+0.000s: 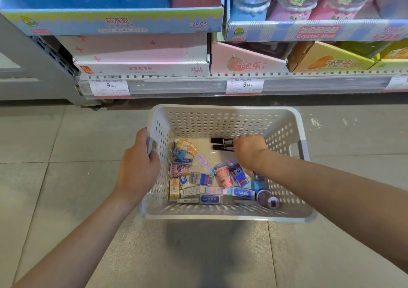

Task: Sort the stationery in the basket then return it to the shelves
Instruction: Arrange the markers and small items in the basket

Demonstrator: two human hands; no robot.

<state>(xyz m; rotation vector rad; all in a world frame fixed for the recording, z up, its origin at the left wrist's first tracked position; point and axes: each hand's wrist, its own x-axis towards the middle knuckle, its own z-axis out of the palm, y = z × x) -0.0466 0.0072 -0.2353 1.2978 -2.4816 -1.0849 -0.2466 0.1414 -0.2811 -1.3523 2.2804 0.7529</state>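
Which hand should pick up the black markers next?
Right. The right hand is already inside the basket, its fingers at the black markers. The left hand grips the basket's left handle, steadying it.

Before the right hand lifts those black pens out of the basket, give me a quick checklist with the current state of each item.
1. Basket steadied: ok. The left hand grips the left handle.
2. Right hand at the target: ok. It reaches to the two black pens at the far side of the basket floor.
3. Grasp secured: cannot tell. The fingers are hidden behind the back of the hand.
4. Pens free of other items: ok. They lie apart from the erasers and small boxes piled nearer the person.
5. Lift path: ok. Nothing hangs over the open basket.
6. Right shelf for pens: cannot tell. The shelf ahead shows slime boxes only.
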